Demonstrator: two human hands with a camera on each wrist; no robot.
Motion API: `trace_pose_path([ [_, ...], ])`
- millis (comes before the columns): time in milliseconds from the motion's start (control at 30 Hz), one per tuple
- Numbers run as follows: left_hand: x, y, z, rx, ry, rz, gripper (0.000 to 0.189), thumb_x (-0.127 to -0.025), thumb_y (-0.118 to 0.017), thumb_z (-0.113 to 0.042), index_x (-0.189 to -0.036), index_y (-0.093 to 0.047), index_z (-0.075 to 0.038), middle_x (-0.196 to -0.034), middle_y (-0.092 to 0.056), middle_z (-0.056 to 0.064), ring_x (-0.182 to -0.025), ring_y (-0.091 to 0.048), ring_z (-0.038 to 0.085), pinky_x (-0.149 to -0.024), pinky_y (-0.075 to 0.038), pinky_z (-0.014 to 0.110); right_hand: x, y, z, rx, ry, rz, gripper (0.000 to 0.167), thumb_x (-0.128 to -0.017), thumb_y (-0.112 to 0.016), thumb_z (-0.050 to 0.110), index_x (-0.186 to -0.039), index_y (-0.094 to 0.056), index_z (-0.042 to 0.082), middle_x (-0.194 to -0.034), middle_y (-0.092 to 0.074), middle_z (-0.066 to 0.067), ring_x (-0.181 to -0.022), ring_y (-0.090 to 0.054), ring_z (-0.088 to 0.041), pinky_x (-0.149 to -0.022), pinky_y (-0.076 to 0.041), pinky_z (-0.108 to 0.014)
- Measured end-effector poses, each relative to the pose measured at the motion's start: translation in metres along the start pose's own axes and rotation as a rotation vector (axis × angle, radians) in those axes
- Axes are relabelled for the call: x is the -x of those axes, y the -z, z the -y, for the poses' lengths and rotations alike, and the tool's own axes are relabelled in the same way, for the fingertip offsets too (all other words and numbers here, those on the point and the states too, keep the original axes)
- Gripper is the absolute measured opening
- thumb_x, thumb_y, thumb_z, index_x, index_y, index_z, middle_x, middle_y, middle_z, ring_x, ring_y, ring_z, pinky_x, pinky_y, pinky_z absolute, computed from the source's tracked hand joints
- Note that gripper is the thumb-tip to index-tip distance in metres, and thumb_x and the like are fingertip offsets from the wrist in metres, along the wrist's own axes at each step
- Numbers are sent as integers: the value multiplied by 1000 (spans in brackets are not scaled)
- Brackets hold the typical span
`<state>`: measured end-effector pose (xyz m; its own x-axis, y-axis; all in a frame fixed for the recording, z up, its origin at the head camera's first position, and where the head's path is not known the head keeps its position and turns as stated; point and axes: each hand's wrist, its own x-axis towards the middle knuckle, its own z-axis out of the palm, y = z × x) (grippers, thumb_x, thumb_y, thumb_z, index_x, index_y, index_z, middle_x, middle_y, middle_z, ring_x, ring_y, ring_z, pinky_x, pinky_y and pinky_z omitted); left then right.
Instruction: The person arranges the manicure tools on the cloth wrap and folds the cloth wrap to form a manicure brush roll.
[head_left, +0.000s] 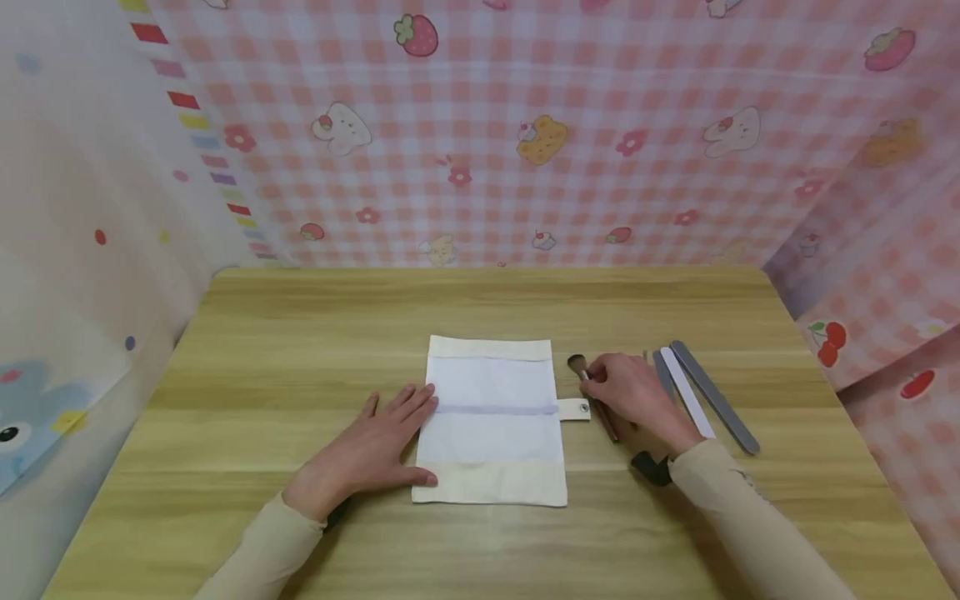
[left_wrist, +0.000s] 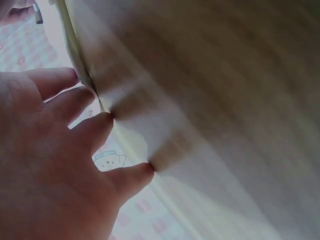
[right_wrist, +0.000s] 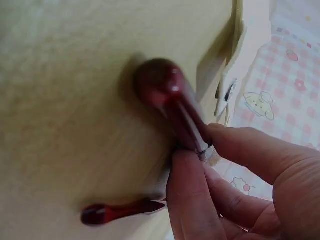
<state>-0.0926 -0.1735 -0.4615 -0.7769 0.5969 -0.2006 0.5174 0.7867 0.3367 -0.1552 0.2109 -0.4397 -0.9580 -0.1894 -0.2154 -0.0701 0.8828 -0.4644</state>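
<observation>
A white cloth roll-up case (head_left: 487, 433) with cream end bands lies unfolded flat on the table. My left hand (head_left: 367, 450) rests at its left side, fingers spread; the fingertips and thumb tip press on the edge. Just right of the case's snap tab (head_left: 574, 409), my right hand (head_left: 637, 387) pinches a makeup brush (head_left: 606, 422) between thumb and fingers. Its dark bristles point away from me, and its glossy dark red handle (right_wrist: 182, 112) shows large in the right wrist view. A second, thinner dark red handle (right_wrist: 120, 212) lies on the table by that hand, its far end hidden behind the fingers.
Right of my right hand lie a white nail file (head_left: 686, 390), a long grey nail file (head_left: 714, 396) and another grey strip (head_left: 663, 371) partly behind the hand. A pink checked curtain (head_left: 480, 167) hangs along the far edge of the wooden table (head_left: 300, 333).
</observation>
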Motion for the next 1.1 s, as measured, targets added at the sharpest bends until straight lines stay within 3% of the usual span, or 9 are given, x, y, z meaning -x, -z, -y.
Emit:
trace_pose_path([
  [300,0,-2,-3,-17,2,-13,106,-86,-72,-67,-163,-31,-6,-171,-22,9,-157,-19,36,-117,-17,74,4,4,-10,-44,9,-77,30,-98,-71,23,-113,-73,-3,-99,-76,-12,-86,-70,-25,-78,-57,-45],
  [467,1,-1,-4,-10,-2,-14,107,-85,-74,-66,-162,-31,-5,-171,-22,10,-156,-19,37,-117,-17,74,15,22,-24,-80,6,-138,37,-103,-64,26,-124,-69,-5,-107,-75,-17,-93,-70,-31,-80,-56,-49],
  [767,2,1,-3,7,-6,-7,109,-83,-75,-67,-162,-32,-6,-171,-23,9,-156,-20,36,-116,-18,74,33,57,-68,-116,-16,-216,41,-104,-62,28,-129,-66,-5,-120,-69,-26,-107,-66,-42,-83,-55,-55],
  [1100,2,2,-2,10,-7,4,109,-82,-76,-66,-162,-32,-6,-171,-23,9,-156,-19,36,-116,-18,75,40,87,-127,-132,-78,-96,51,-105,-60,31,-132,-59,-12,-123,-64,-33,-112,-61,-46,-89,-54,-56],
])
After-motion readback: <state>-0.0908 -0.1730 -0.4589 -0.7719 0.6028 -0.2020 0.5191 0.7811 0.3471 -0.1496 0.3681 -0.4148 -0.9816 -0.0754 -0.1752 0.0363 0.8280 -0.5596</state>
